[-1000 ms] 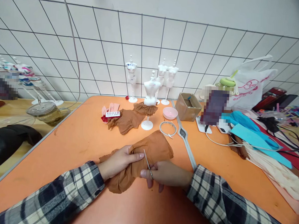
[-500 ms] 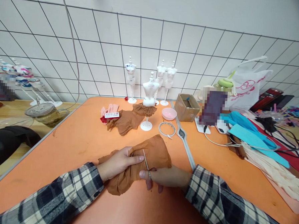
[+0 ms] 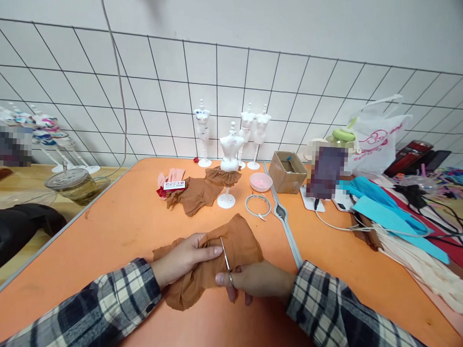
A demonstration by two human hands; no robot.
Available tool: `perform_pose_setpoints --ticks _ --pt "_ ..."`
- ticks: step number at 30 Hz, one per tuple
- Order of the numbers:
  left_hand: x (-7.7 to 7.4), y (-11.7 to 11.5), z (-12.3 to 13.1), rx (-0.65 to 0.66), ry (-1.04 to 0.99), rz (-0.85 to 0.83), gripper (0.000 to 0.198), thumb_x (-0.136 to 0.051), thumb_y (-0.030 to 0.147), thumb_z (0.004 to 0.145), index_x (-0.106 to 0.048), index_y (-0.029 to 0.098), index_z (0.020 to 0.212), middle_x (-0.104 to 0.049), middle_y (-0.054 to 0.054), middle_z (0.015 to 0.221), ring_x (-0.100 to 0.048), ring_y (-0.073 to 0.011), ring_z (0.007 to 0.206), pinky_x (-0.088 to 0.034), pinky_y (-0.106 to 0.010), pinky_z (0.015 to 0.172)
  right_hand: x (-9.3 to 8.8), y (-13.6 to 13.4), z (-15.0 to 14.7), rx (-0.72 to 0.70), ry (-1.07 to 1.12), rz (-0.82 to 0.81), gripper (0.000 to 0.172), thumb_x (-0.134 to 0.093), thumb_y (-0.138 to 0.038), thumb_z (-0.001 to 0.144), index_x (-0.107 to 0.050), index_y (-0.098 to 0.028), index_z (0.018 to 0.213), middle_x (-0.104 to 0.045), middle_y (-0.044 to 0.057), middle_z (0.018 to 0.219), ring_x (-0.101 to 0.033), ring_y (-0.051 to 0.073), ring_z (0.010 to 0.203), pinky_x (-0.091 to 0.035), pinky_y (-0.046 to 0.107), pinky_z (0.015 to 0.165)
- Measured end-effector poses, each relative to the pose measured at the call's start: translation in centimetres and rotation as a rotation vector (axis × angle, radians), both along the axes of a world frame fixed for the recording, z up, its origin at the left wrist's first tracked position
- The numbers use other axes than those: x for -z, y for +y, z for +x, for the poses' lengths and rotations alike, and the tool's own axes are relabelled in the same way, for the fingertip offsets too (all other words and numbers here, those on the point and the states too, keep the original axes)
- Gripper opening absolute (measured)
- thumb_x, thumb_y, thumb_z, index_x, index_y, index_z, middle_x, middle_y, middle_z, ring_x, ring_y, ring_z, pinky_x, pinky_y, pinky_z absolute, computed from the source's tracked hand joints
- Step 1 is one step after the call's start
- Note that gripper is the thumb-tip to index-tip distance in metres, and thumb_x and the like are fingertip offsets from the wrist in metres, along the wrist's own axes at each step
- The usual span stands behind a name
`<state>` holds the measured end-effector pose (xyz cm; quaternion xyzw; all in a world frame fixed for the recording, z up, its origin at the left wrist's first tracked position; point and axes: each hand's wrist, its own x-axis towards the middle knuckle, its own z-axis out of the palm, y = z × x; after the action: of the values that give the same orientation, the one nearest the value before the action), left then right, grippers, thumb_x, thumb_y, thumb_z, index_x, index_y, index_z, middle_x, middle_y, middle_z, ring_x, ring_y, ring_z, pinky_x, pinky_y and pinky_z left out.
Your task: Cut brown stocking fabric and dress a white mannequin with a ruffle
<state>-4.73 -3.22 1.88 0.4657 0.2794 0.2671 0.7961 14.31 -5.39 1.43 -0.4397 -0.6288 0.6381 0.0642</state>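
My left hand (image 3: pixel 184 256) pinches a wrinkled piece of brown cloth (image 3: pixel 239 238) between thumb and fingers, near the middle of the orange table. Small metal scissors (image 3: pixel 227 260) are in my right hand (image 3: pixel 255 279), with the thumb and fingers closed around their handles. The scissors lie over the cloth, their tip pointing up and away beside my left thumb. Behind the cloth stands a white mannequin (image 3: pixel 231 147) with a brown ruffle (image 3: pixel 222 176) around its base. More brown cloth (image 3: pixel 193 194) lies left of the mannequin.
A pink bowl (image 3: pixel 261 182), a ring of wire (image 3: pixel 257 206) and a cardboard box (image 3: pixel 288 172) are right of the mannequin. Other mannequins stand by the wall. A phone (image 3: pixel 327 172), blue cloth (image 3: pixel 403 219) and cables are at the right. A glass jar (image 3: pixel 73 183) sits at the left.
The view has tilted up a little, so things appear lower. More of my right hand's fingers shows over the cloth. Both hands keep their hold.
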Motion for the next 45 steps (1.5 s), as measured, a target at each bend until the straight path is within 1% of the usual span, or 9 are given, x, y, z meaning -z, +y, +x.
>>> perform_pose_setpoints --ticks 4,6,9,14,17,22,29,36,45 --pt "0.6 0.3 0.1 -0.127 0.012 -0.033 0.041 -0.056 0.042 0.092 -0.066 0.009 0.113 -0.076 -0.017 0.094 -0.072 -0.0286 0.084 -0.055 -0.037 0.073 -0.2 0.2 -0.1 -0.009 -0.029 -0.025 0.035 -0.055 -0.046 0.089 -0.060 -0.017 0.071 -0.058 -0.002 0.063 -0.050 0.007 0.050 -0.043 0.017 0.046" --pt "0.8 0.5 0.2 -0.156 0.043 -0.023 0.041 -0.056 0.043 0.092 -0.067 0.008 0.111 -0.076 -0.016 0.092 -0.072 -0.0279 0.083 -0.055 -0.036 0.074 -0.6 0.3 0.1 -0.034 -0.085 -0.005 0.041 -0.052 -0.053 0.089 -0.061 -0.017 0.071 -0.058 -0.002 0.063 -0.052 0.007 0.051 -0.045 0.018 0.052" --pt "0.8 0.4 0.3 -0.146 0.062 -0.002 0.048 -0.051 0.048 0.093 -0.066 0.007 0.112 -0.076 -0.017 0.091 -0.072 -0.0278 0.080 -0.055 -0.036 0.073 -0.9 0.4 0.5 -0.070 -0.127 0.036 0.052 -0.047 -0.061 0.089 -0.064 -0.016 0.070 -0.057 -0.002 0.063 -0.051 0.006 0.046 -0.044 0.020 0.053" --pt "0.1 -0.1 0.5 -0.064 0.043 0.000 0.051 -0.045 0.049 0.095 -0.064 0.006 0.115 -0.076 -0.018 0.090 -0.073 -0.0282 0.075 -0.056 -0.038 0.071 -0.4 0.3 0.7 -0.022 0.004 0.017 0.050 -0.051 -0.061 0.087 -0.061 -0.015 0.070 -0.057 0.000 0.072 -0.048 0.006 0.049 -0.041 0.017 0.044" --pt "0.3 0.0 0.3 -0.027 0.009 -0.015 0.042 -0.055 0.042 0.092 -0.065 0.007 0.113 -0.076 -0.018 0.093 -0.073 -0.0282 0.076 -0.055 -0.039 0.073 -0.2 0.2 0.5 -0.030 0.033 0.025 0.048 -0.052 -0.059 0.087 -0.058 -0.016 0.066 -0.058 0.000 0.071 -0.049 0.007 0.049 -0.044 0.018 0.044" --pt "0.8 0.2 0.1 -0.071 0.015 0.001 0.032 -0.066 0.032 0.085 -0.068 0.008 0.106 -0.076 -0.015 0.093 -0.073 -0.0269 0.079 -0.054 -0.038 0.079 -0.5 0.4 0.3 -0.065 -0.155 -0.011 0.051 -0.050 -0.058 0.089 -0.059 -0.015 0.062 -0.059 -0.001 0.065 -0.050 0.006 0.047 -0.046 0.019 0.052" --pt "0.7 0.0 0.4 0.012 -0.015 -0.008 0.037 -0.062 0.038 0.088 -0.065 0.010 0.112 -0.075 -0.016 0.091 -0.073 -0.0271 0.069 -0.055 -0.037 0.068 0.1 0.3 0.5 0.018 -0.048 0.006 0.045 -0.053 -0.060 0.085 -0.063 -0.016 0.078 -0.066 0.003 0.090 -0.051 0.007 0.051 -0.042 0.018 0.043" --pt "1.1 0.5 -0.1 -0.071 0.042 0.020 0.031 -0.067 0.032 0.086 -0.068 0.011 0.108 -0.076 -0.014 0.099 -0.072 -0.0253 0.082 -0.053 -0.037 0.082 -1.1 0.2 0.1 -0.053 -0.262 0.002 0.052 -0.046 -0.059 0.091 -0.061 -0.016 0.064 -0.063 0.000 0.068 -0.051 0.007 0.049 -0.043 0.019 0.056" --pt "1.2 0.4 -0.1 -0.071 0.056 0.011 0.034 -0.061 0.036 0.090 -0.066 0.010 0.112 -0.075 -0.015 0.099 -0.072 -0.0254 0.079 -0.054 -0.037 0.076 -0.7 0.3 0.7 -0.052 -0.185 0.044 0.056 -0.047 -0.068 0.085 -0.066 -0.016 0.075 -0.065 0.001 0.076 -0.052 0.007 0.043 -0.043 0.023 0.058"
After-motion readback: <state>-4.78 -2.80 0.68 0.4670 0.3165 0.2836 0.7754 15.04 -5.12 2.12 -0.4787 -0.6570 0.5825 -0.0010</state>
